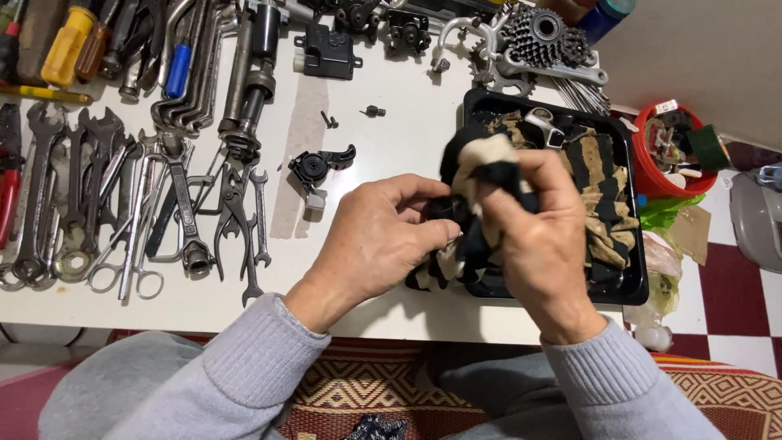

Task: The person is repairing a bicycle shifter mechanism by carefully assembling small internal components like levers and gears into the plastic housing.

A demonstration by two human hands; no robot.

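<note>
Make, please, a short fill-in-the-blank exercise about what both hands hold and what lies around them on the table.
1. Both hands hold a black and beige ____ above the tray.
2. The tray under the hands is ____ in colour.
3. The wrenches lie on the person's ____ side of the table.
4. The bucket beside the table is ____.

Missing words: rag; black; left; red

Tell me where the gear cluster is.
In the head view, the gear cluster lies at the white table's far right edge, just beyond the black tray.
</note>
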